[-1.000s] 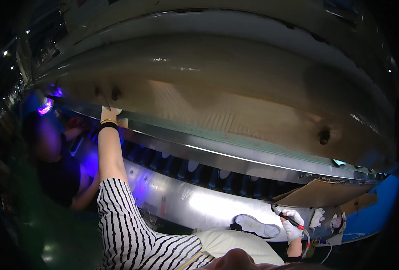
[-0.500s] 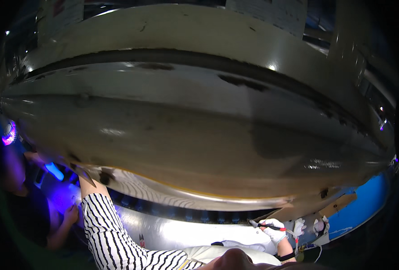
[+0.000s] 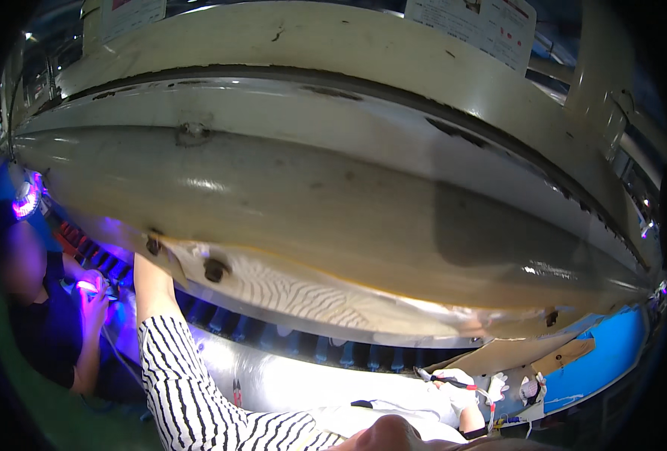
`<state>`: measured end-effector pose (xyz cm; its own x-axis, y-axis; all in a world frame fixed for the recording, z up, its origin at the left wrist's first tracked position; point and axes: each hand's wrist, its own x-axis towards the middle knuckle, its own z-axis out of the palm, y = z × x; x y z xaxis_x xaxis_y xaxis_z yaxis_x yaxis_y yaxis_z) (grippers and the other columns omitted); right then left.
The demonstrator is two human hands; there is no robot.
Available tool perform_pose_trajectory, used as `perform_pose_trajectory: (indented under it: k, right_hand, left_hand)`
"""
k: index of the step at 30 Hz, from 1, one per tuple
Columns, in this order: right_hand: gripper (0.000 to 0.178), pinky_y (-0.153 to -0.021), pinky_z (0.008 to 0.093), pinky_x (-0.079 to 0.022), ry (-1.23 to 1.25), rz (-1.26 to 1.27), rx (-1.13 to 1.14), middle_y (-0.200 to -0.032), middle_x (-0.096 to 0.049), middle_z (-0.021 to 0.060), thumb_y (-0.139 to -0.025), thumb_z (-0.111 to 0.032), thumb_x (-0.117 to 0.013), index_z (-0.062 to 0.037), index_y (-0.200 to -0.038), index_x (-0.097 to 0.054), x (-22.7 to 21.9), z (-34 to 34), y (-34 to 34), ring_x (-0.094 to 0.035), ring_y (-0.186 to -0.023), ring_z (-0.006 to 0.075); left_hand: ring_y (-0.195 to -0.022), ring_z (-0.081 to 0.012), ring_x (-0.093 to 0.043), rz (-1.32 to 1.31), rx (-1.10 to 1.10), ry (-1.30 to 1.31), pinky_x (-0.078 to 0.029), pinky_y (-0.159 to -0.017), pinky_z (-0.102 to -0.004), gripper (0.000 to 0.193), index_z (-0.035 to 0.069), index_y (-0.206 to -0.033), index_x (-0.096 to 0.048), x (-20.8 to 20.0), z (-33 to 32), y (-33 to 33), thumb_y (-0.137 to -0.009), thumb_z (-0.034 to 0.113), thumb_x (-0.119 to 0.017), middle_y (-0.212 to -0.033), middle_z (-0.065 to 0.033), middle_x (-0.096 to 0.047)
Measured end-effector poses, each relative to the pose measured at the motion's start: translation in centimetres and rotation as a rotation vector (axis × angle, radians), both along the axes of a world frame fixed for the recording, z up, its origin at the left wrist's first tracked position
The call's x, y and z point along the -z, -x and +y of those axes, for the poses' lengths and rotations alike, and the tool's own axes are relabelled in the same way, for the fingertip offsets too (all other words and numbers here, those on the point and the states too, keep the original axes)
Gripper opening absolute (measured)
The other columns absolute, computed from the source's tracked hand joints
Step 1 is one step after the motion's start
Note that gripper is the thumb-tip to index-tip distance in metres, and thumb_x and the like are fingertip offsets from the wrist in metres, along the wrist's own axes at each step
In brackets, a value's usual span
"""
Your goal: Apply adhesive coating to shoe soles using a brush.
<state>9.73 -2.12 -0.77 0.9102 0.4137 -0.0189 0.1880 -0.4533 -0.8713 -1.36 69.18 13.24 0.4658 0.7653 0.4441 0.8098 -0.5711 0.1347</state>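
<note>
Left arm up under the hood, right hand on the tool

So far left there's a purple-lit lamp [image 3: 27, 199], and below it a co-worker [image 3: 44, 331] in a dark top, hands around something glowing that's too bright to make out.

Next over is your left forearm [image 3: 155, 289], coming out of a black-and-white striped sleeve [image 3: 183, 368] and going up behind the lower edge of the big cream-grey hood [image 3: 296, 195]. Your left grip is hidden back there, so I can't tell if it's open or holding anything.

Right of your sleeve, a small red-and-black thing [image 3: 237, 395] sits near the shiny silver bench [image 3: 273, 376]. Behind the bench, below the hood's edge, runs a row of dark blue holders [image 3: 322, 349].

Further right is the tool [image 3: 444, 379], slim, black and red, lying in your right grip [image 3: 455, 385], which wears a white glove. Your fingers are closed around it, tip poking out to the left, with a red-and-white line [image 3: 491, 412] trailing off the other side. You've got a black band [image 3: 473, 433] on that wrist.

Just past that: a sheet of cardboard [image 3: 491, 355] behind your hand, a loose white glove [image 3: 497, 387], a pale patterned item [image 3: 529, 389], then a bright blue panel [image 3: 604, 353] at the far right.
</note>
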Motion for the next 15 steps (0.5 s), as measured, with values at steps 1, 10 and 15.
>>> perform_pose_trajectory:
  k: [1,10,15]
  right_hand:
    - [0.022,-0.072,0.0303,-0.052,-0.116,0.092,0.035,-0.085,-0.066,0.0106,-0.063,0.000,-0.074,-0.0017,-0.084,-0.065,-0.6,0.3,0.5,-0.063,-0.079,0.0177]
    - [0.019,-0.071,0.0293,-0.050,-0.087,0.126,0.043,-0.085,-0.065,0.0074,-0.068,0.003,-0.069,-0.0036,-0.085,-0.063,-0.1,-1.4,2.6,-0.061,-0.079,0.0158]
    - [0.018,-0.076,0.0271,-0.047,-0.196,0.352,0.231,-0.086,-0.064,0.0033,-0.073,-0.005,-0.071,-0.0033,-0.090,-0.065,2.3,-3.4,4.4,-0.058,-0.081,0.0117]
  left_hand:
    - [-0.108,-0.0247,-0.054,0.003,0.014,-0.012,-0.042,-0.093,-0.0394,0.035,0.005,-0.117,-0.055,-0.1,-0.5,0.0,-0.086,0.021,-0.055,-0.115,-0.0112,-0.057]
    - [-0.107,-0.0239,-0.054,0.034,0.136,-0.078,-0.042,-0.092,-0.0386,0.034,0.005,-0.116,-0.055,0.2,-4.1,1.7,-0.086,0.020,-0.055,-0.115,-0.0109,-0.057]
    - [-0.107,-0.0235,-0.054,0.053,0.288,-0.105,-0.043,-0.092,-0.0382,0.033,0.005,-0.116,-0.055,-0.4,-6.1,-1.9,-0.086,0.019,-0.055,-0.114,-0.0106,-0.058]
